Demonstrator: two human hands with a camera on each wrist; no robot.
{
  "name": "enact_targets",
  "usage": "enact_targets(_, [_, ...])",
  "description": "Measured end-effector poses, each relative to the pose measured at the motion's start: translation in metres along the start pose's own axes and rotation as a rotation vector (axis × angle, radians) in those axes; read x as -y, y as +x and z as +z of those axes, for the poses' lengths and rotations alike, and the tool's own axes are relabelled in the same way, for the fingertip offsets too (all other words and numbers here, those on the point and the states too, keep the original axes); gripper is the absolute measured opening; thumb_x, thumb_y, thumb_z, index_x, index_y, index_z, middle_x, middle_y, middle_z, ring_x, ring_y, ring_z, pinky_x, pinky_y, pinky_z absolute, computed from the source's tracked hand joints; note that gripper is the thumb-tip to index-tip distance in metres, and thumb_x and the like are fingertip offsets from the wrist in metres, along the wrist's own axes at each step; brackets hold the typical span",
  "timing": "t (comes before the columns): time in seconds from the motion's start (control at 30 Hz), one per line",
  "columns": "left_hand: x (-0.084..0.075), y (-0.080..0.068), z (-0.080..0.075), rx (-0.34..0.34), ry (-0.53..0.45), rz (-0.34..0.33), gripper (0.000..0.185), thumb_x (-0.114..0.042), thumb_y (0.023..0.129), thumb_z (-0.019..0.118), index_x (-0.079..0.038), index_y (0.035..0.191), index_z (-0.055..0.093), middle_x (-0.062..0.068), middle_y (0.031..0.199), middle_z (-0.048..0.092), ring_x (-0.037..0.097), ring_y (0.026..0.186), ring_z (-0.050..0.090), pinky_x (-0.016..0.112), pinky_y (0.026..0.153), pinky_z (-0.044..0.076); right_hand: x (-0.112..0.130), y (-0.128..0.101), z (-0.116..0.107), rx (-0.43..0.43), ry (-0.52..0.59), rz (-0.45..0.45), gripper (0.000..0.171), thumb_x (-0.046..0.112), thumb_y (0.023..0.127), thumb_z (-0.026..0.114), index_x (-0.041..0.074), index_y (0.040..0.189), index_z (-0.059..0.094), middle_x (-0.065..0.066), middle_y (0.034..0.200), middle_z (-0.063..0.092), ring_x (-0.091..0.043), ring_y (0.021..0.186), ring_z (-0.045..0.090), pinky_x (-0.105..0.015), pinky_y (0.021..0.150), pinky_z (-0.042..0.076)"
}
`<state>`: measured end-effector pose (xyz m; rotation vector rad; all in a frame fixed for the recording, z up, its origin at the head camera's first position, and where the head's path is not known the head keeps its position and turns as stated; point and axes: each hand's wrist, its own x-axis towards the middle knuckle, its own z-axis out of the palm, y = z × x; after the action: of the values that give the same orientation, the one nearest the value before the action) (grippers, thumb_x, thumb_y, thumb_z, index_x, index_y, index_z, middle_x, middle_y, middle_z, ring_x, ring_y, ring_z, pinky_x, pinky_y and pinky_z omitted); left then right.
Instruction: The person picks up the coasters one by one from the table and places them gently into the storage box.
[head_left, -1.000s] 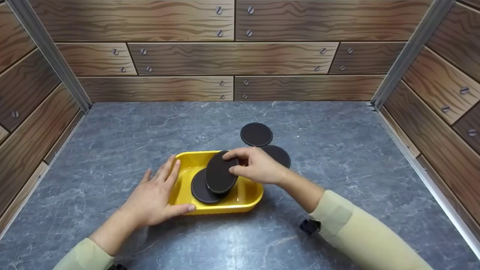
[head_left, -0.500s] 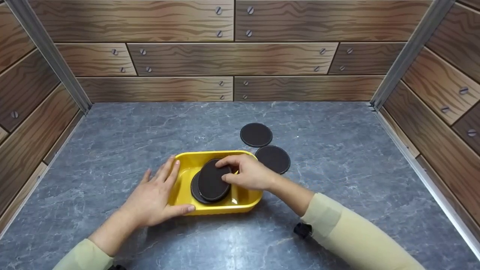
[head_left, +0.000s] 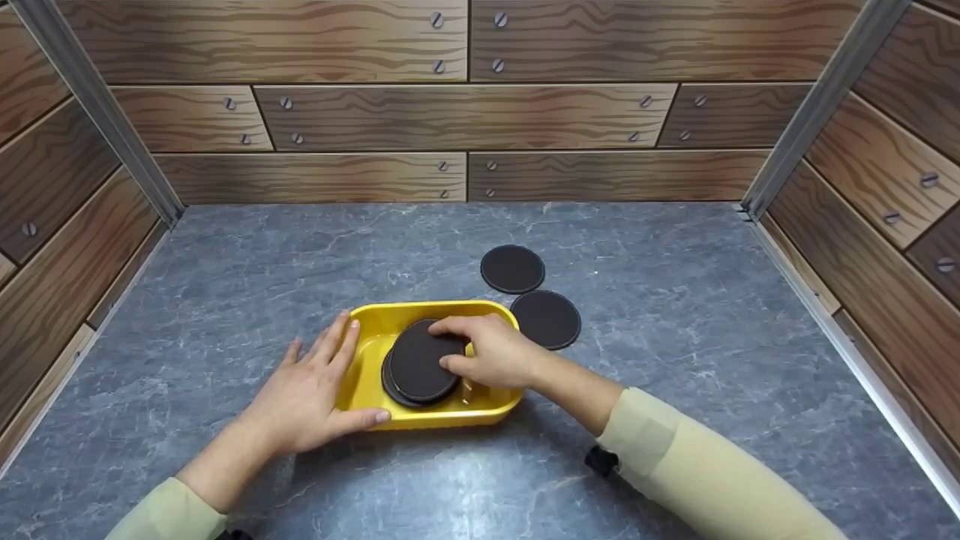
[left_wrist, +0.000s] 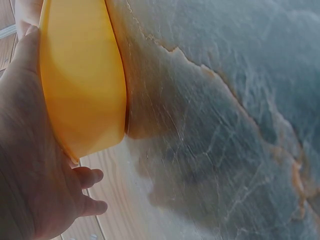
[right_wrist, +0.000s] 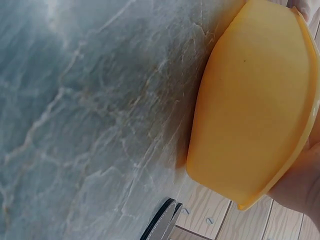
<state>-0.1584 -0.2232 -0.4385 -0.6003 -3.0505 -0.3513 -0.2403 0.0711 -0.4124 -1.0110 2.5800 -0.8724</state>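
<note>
1. Your right hand point(head_left: 491, 358), at the centre of the head view, grasps the top dark disc point(head_left: 421, 361): the fingers curl over its far edge and the thumb lies against its near right edge.
2. That disc lies nearly flat inside the yellow tray point(head_left: 382, 319), on top of a second dark disc point(head_left: 390, 385), of which only the near left rim shows.
3. Your left hand point(head_left: 307, 397) lies released against the tray's left side. The fingers are straight along the left wall, and the thumb runs along the near wall.
4. In the left wrist view, the palm point(left_wrist: 25, 165) presses the tray's outer wall point(left_wrist: 82, 80), at the left of the frame.
5. In the right wrist view, the tray's underside point(right_wrist: 250, 115) fills the right half of the frame; the disc cannot be seen there.
6. Two loose discs lie on the grey worktop point(head_left: 675, 300), upper right of the tray: the far disc point(head_left: 513, 268) and the near disc point(head_left: 546, 319). They lie close together, and the near one is just beside the tray's right corner.
</note>
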Motion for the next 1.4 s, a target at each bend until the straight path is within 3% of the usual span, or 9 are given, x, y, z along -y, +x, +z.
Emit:
enact_targets(0.23, [-0.001, 0.001, -0.001, 0.020, -0.008, -0.005, 0.123, -0.086, 0.089, 0.054, 0.000, 0.169, 0.016, 0.023, 0.175, 0.009, 0.044, 0.156, 0.029, 0.076, 0.119, 0.021, -0.001, -0.003, -0.004, -0.026, -0.039, -0.004, 0.052, 0.022, 0.100, 0.073, 0.012, 0.150, 0.062, -0.005, 0.146, 0.066, -0.023, 0.129, 0.064, -0.042, 0.113, 0.048])
enact_targets(0.47, [-0.002, 0.003, -0.003, 0.008, -0.001, 0.007, 0.124, -0.087, 0.089, 0.054, 0.000, 0.169, 0.017, 0.023, 0.175, 0.009, 0.045, 0.156, 0.028, 0.075, 0.119, 0.020, -0.011, -0.012, -0.037, -0.245, 0.084, -0.040, 0.046, 0.015, 0.099, 0.074, 0.010, 0.144, 0.066, -0.010, 0.141, 0.068, -0.029, 0.127, 0.066, -0.047, 0.109, 0.052])
enact_targets(0.6, [-0.002, 0.003, -0.004, 0.007, 0.003, 0.013, 0.124, -0.087, 0.089, 0.054, 0.000, 0.169, 0.017, 0.023, 0.175, 0.010, 0.044, 0.156, 0.028, 0.075, 0.120, 0.019, -0.030, -0.016, -0.062, -0.388, 0.128, -0.060, 0.042, 0.008, 0.098, 0.075, 0.003, 0.139, 0.068, -0.016, 0.128, 0.073, -0.032, 0.115, 0.071, -0.048, 0.101, 0.057])
enact_targets(0.73, [-0.002, 0.003, -0.004, 0.010, 0.003, 0.010, 0.124, -0.087, 0.089, 0.054, 0.000, 0.169, 0.016, 0.023, 0.175, 0.010, 0.044, 0.156, 0.028, 0.075, 0.120, 0.019, -0.054, -0.023, -0.082, -0.453, 0.131, -0.004, 0.044, 0.008, 0.096, 0.078, 0.002, 0.138, 0.068, -0.017, 0.125, 0.075, -0.033, 0.113, 0.071, -0.050, 0.097, 0.057])
enact_targets(0.87, [-0.001, 0.003, -0.004, 0.007, 0.003, 0.009, 0.125, -0.088, 0.088, 0.053, 0.000, 0.169, 0.016, 0.023, 0.175, 0.010, 0.043, 0.156, 0.028, 0.076, 0.119, 0.020, -0.081, -0.030, -0.094, -0.421, 0.150, 0.101, 0.051, 0.015, 0.096, 0.080, 0.006, 0.144, 0.065, -0.016, 0.136, 0.070, -0.033, 0.126, 0.066, -0.050, 0.103, 0.055])
enact_targets(1.07, [0.000, 0.002, -0.002, -0.001, -0.003, 0.010, 0.125, -0.088, 0.088, 0.052, 0.001, 0.168, 0.017, 0.023, 0.175, 0.010, 0.043, 0.157, 0.027, 0.077, 0.118, 0.022, -0.122, -0.041, -0.097, -0.299, 0.219, 0.210, 0.063, 0.020, 0.096, 0.082, 0.008, 0.152, 0.057, -0.020, 0.150, 0.059, -0.039, 0.141, 0.054, -0.057, 0.113, 0.046])
enact_targets(1.23, [0.001, 0.001, -0.001, 0.010, -0.007, -0.002, 0.124, -0.087, 0.089, 0.053, 0.000, 0.169, 0.016, 0.022, 0.176, 0.008, 0.043, 0.157, 0.028, 0.077, 0.118, 0.021, -0.144, -0.047, -0.094, -0.187, 0.215, 0.265, 0.068, 0.021, 0.095, 0.083, 0.009, 0.155, 0.054, -0.021, 0.155, 0.055, -0.044, 0.145, 0.047, -0.059, 0.118, 0.040])
enact_targets(1.4, [0.000, 0.000, -0.001, 0.023, -0.009, -0.012, 0.125, -0.088, 0.089, 0.052, -0.001, 0.169, 0.015, 0.021, 0.176, 0.006, 0.043, 0.157, 0.026, 0.076, 0.119, 0.020, -0.155, -0.050, -0.091, -0.129, 0.216, 0.254, 0.073, 0.021, 0.093, 0.086, 0.006, 0.156, 0.053, -0.021, 0.158, 0.052, -0.044, 0.146, 0.046, -0.057, 0.121, 0.036])
